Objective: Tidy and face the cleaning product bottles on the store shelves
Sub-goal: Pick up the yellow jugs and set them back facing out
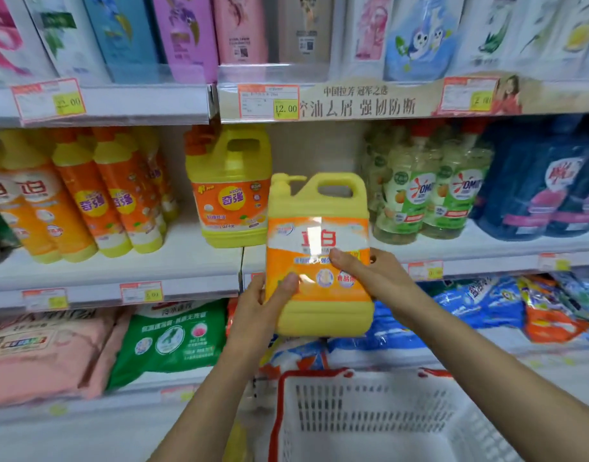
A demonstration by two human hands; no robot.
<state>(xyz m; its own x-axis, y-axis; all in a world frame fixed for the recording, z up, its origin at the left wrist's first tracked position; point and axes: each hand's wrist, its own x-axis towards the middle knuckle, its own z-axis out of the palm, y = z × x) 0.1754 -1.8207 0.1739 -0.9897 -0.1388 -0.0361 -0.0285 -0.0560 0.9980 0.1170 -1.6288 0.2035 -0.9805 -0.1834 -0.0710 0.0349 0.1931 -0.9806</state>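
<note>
Nearest, a white basket (314,375) is seen. Above it, the yellow jug (319,208) is held off the middle shelf (199,258), label forward, gripped by left hand (263,305) and right hand (366,271). Beyond, the gap right of the orange-labelled jug (229,195) looks unfilled, so placing is judged outstanding.

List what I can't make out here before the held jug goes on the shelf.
Head view, all items:
1. Yellow jug: glare whites out the middle of its label, and its back faces away.
2. Left hand and right hand: the fingers lie behind the jug.
3. Price tag on the middle shelf rail: blurred, unreadable.
4. White basket: near side cut off by the bottom edge.
</note>
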